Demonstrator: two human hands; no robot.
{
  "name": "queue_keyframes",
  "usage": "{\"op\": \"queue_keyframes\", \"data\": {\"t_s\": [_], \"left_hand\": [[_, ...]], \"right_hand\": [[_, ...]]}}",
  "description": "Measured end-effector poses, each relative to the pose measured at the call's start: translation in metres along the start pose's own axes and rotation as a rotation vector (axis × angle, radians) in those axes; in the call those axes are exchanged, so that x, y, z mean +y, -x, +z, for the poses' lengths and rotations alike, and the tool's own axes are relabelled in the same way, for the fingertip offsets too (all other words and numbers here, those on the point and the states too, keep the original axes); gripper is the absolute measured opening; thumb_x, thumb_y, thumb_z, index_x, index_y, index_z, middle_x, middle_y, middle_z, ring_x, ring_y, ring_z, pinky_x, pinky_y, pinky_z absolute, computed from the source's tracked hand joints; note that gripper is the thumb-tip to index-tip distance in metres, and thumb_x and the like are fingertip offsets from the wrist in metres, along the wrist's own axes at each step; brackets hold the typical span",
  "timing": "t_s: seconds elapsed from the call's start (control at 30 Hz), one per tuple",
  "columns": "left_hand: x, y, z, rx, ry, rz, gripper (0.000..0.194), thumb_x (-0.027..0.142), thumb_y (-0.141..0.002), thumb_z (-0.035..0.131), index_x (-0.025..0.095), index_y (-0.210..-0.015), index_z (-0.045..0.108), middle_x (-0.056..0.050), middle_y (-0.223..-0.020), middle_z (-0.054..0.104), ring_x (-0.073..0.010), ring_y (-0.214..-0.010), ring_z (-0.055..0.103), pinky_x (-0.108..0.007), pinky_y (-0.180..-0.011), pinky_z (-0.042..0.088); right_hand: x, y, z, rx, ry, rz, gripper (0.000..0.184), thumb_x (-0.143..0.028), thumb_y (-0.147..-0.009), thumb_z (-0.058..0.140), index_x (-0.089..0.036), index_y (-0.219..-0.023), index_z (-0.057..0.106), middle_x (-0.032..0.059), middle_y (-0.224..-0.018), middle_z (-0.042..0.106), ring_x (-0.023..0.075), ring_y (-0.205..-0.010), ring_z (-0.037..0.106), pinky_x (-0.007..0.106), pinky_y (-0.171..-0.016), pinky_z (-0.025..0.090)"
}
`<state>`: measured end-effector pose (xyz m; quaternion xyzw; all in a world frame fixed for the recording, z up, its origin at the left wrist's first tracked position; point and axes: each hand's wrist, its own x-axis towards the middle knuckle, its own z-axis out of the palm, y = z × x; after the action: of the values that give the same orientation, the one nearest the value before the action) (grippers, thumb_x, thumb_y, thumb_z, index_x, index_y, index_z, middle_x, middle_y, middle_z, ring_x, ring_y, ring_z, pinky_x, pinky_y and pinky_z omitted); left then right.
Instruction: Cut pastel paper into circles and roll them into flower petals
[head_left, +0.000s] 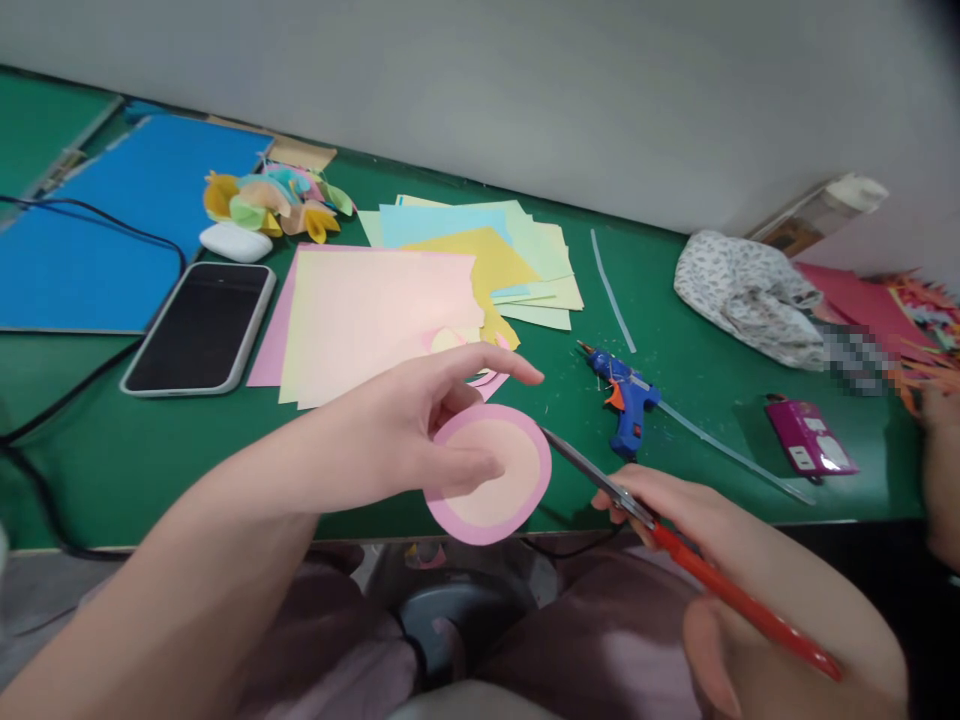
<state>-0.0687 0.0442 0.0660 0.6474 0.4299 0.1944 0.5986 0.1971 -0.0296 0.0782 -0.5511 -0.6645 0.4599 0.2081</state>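
My left hand [442,430] pinches a round paper disc [517,460], peach in the middle with a pink rim, its thumb lying on the front face. The forefinger stretches out above the disc. On the right, my right hand [675,520] grips a pair of scissors [705,570] with red handles. The blade tips point up and left, at the disc's right edge; whether they touch the paper I cannot tell. Behind the left hand lie stacked sheets of pale pink paper [382,310], with small paper scraps near the fingers.
A blue glue gun [630,395] with a glue stick lies right of centre. Coloured paper [517,250], a phone [199,330], paper petals [277,200] and a purple power socket [810,437] rest on the green table [652,300]. At the far right another person's hand [941,440] shows.
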Motion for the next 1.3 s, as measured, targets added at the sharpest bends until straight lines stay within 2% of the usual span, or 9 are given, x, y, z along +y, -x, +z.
{"op": "queue_keyframes", "data": {"t_s": [0.1,0.23,0.37,0.5,0.63,0.9,1.07,1.2,1.3], "left_hand": [[-0.003,0.001,-0.002,0.014,0.061,0.025,0.051,0.018,-0.08,0.067,0.033,-0.127,0.051,0.006,-0.069,0.056,-0.0089,-0.058,0.048,-0.016,-0.05,0.039],[-0.009,0.0,0.002,0.043,0.066,0.064,0.053,0.015,-0.082,0.063,0.033,-0.13,0.048,0.007,-0.067,0.056,-0.0093,-0.059,0.047,-0.016,-0.051,0.038],[-0.014,-0.006,0.014,0.065,-0.005,0.144,0.056,0.012,-0.082,0.059,0.035,-0.131,0.048,0.009,-0.062,0.047,-0.0084,-0.055,0.041,-0.016,-0.048,0.034],[-0.018,-0.008,0.021,0.056,-0.031,0.189,0.049,0.019,-0.086,0.058,0.036,-0.132,0.047,0.007,-0.065,0.052,-0.0096,-0.056,0.045,-0.018,-0.048,0.036],[-0.017,-0.007,0.02,0.081,-0.018,0.213,0.044,0.022,-0.086,0.058,0.032,-0.128,0.05,0.006,-0.063,0.054,-0.0099,-0.054,0.045,-0.018,-0.046,0.036],[-0.02,-0.009,0.015,0.348,0.082,0.215,0.055,0.014,-0.075,0.066,0.028,-0.127,0.054,0.007,-0.062,0.054,-0.0099,-0.055,0.049,-0.017,-0.048,0.039],[-0.024,-0.016,0.019,0.498,0.284,0.219,0.046,0.022,-0.074,0.074,0.025,-0.118,0.061,0.002,-0.073,0.065,-0.0122,-0.065,0.059,-0.019,-0.056,0.047],[-0.029,-0.025,0.025,0.524,0.541,0.157,0.036,0.03,-0.069,0.081,0.02,-0.101,0.069,-0.002,-0.09,0.071,-0.0145,-0.08,0.064,-0.021,-0.066,0.051],[-0.032,-0.029,0.031,0.481,0.576,0.111,0.032,0.038,-0.072,0.078,0.015,-0.093,0.072,-0.007,-0.088,0.073,-0.0165,-0.078,0.065,-0.024,-0.066,0.051]], "right_hand": [[0.007,0.015,-0.005,0.129,-0.073,0.014,0.03,-0.043,-0.084,0.066,-0.032,-0.112,0.067,0.0038,-0.093,0.072,0.0215,-0.067,0.07,0.028,-0.057,0.059],[0.021,-0.002,-0.012,0.071,-0.19,-0.045,0.04,-0.036,-0.074,0.08,-0.029,-0.11,0.065,0.0067,-0.102,0.069,0.0241,-0.083,0.071,0.031,-0.071,0.061],[0.019,-0.041,0.011,0.334,-0.346,-0.274,0.039,-0.021,-0.079,0.076,-0.032,-0.111,0.057,0.0018,-0.117,0.062,0.019,-0.093,0.072,0.034,-0.087,0.06],[0.005,-0.063,0.042,0.251,-0.446,-0.281,0.039,-0.013,-0.077,0.072,-0.03,-0.106,0.053,-0.0012,-0.113,0.059,0.0142,-0.088,0.07,0.029,-0.077,0.06],[-0.004,-0.07,0.053,0.237,-0.345,-0.314,0.039,-0.007,-0.074,0.067,-0.027,-0.104,0.053,-0.0018,-0.105,0.058,0.0102,-0.079,0.06,0.025,-0.074,0.055],[-0.008,-0.084,0.064,0.37,-0.362,-0.333,0.043,-0.006,-0.073,0.066,-0.027,-0.107,0.051,-0.0024,-0.099,0.056,0.0113,-0.081,0.06,0.026,-0.074,0.054],[-0.015,-0.093,0.072,0.549,-0.403,-0.324,0.037,-0.01,-0.072,0.066,-0.026,-0.102,0.05,-0.0024,-0.093,0.055,0.0119,-0.076,0.06,0.026,-0.068,0.054],[-0.018,-0.098,0.076,0.687,-0.434,-0.332,0.036,-0.012,-0.072,0.065,-0.027,-0.101,0.049,-0.0024,-0.092,0.054,0.0117,-0.076,0.059,0.026,-0.069,0.054],[-0.019,-0.1,0.078,0.734,-0.439,-0.341,0.035,-0.012,-0.072,0.065,-0.026,-0.1,0.048,-0.0024,-0.091,0.053,0.0116,-0.076,0.059,0.026,-0.069,0.054]]}}
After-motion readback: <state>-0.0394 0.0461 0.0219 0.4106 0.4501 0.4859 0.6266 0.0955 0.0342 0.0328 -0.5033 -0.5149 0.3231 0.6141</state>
